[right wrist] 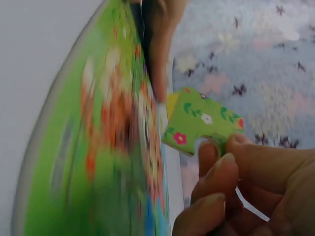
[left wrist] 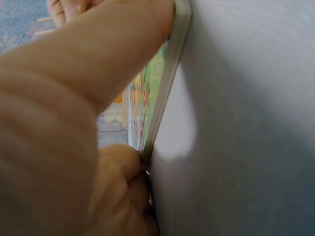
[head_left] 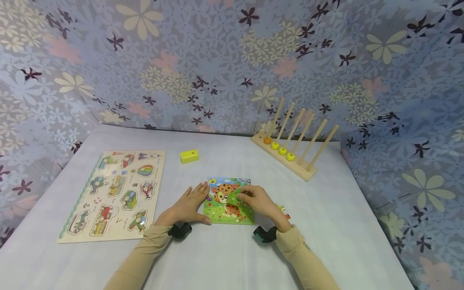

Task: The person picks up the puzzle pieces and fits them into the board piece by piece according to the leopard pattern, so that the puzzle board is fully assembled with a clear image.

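A small square jigsaw puzzle (head_left: 214, 215) with a spotted leopard cub on green grass lies flat on the table. My left hand (head_left: 190, 205) rests at its left side, fingers fairly straight, the thumb touching the near left corner. Over the right part of the puzzle, my right hand (head_left: 255, 197) pinches a green puzzle piece (right wrist: 204, 115) with printed flowers between thumb and fingers. In the right wrist view that piece is held apart from the puzzle surface. Another colourful piece (head_left: 282, 208) lies beside my right forearm and is partly hidden by it.
A wooden peg board of vehicles (head_left: 159, 193) lies on the left of the white table (head_left: 224, 257). Behind the puzzle is a yellow block (head_left: 189, 156). At the back right stands a wooden rack (head_left: 308, 174) with upright rods and several beads. Flowered fabric (head_left: 217, 60) hangs behind.
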Demonstrator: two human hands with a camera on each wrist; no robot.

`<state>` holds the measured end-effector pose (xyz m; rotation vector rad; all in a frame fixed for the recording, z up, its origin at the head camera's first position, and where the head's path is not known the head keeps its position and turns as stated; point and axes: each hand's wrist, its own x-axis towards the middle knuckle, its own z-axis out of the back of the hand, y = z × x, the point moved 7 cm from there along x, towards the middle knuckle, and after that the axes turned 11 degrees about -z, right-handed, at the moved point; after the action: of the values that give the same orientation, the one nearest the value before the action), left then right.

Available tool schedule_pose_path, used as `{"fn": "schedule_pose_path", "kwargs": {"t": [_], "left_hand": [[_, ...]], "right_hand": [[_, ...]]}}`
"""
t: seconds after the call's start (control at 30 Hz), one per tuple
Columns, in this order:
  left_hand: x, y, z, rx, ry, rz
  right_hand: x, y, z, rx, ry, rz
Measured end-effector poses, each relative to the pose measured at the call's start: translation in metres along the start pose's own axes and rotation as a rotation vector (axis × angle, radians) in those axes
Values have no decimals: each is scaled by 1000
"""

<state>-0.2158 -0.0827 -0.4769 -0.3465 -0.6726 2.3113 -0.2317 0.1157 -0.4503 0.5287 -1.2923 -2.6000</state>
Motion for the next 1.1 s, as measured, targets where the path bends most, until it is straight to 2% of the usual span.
{"fn": "schedule_pose_path", "kwargs": {"t": [0.2,0.43,0.67,1.1], "left_hand": [[1,1,-3,-1,5,1],[1,4,-6,9,15,10],[0,2,-4,12,16,3],[0,0,0,8,8,1]], "right_hand": [[8,17,-28,27,36,28],[11,20,-49,-106,-30,28],[8,28,-54,-256,-105,52],[9,29,-57,-330,-168,28]]}}
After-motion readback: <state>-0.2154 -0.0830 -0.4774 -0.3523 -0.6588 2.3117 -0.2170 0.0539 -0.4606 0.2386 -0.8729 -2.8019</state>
